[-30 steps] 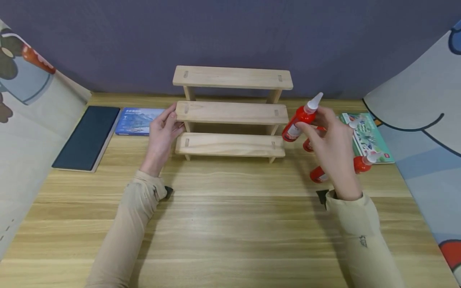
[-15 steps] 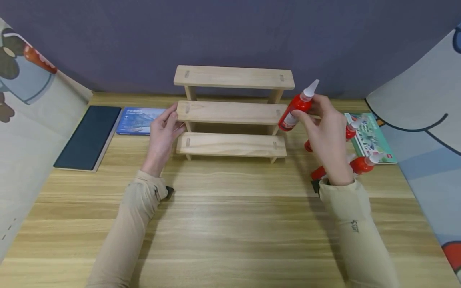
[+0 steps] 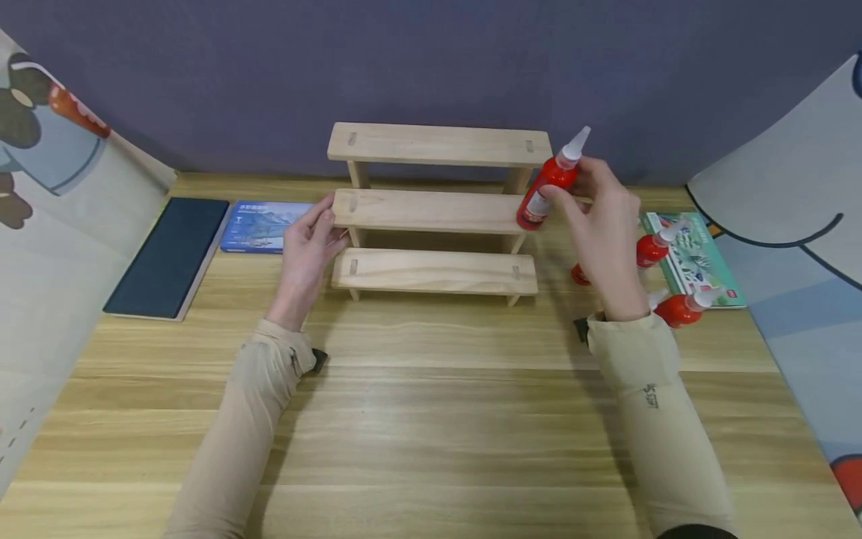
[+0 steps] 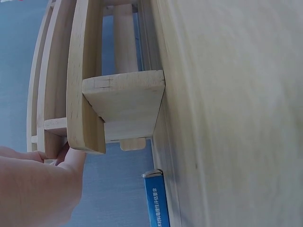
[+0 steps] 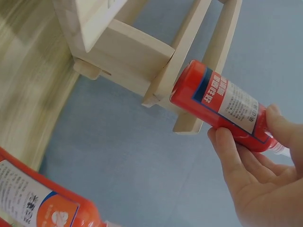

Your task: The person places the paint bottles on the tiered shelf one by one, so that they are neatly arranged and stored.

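Note:
A three-tier wooden step rack stands against the back wall. My left hand holds the left end of its middle board, and in the left wrist view the left-hand fingers are at that board's end. Between thumb and fingers, my right hand grips a red squeeze bottle with a white pointed nozzle. The bottle leans, nozzle up and to the right, its base overlapping the middle board's right end in the head view. In the right wrist view, the bottle's label and red base face the rack.
Several more red bottles are on the right, partly hidden by my right arm, near a green illustrated book. Left of the rack lie a blue box with a mountain picture and a dark notebook. Padded walls enclose the wooden table.
My right hand has carried the red bottle left and away from me, up to the middle board's right end. The left hand keeps its hold on the rack.

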Available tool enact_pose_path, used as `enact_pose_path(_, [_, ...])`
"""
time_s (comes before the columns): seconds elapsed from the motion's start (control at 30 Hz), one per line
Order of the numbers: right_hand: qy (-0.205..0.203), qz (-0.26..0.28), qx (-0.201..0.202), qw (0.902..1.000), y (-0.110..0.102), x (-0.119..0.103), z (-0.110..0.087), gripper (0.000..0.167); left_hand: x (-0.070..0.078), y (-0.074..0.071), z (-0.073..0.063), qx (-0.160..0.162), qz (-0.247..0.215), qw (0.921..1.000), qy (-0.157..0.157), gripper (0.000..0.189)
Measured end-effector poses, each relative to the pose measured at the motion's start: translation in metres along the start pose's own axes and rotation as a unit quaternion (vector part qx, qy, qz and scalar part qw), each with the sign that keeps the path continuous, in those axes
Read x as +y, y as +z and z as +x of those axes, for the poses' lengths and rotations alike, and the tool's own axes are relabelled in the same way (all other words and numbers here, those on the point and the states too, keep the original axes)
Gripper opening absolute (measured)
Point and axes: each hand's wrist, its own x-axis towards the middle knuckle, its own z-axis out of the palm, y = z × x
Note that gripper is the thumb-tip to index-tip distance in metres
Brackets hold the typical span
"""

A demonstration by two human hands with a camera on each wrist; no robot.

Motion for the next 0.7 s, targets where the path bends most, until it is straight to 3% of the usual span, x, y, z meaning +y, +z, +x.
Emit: enact_pose_path(0.7, [-0.011,-0.016,-0.017,0.9997,0.016,-0.001,0.012,0.05,0.001,0.0,-0.001,0.001,0.014,0.9999,0.003,0.051])
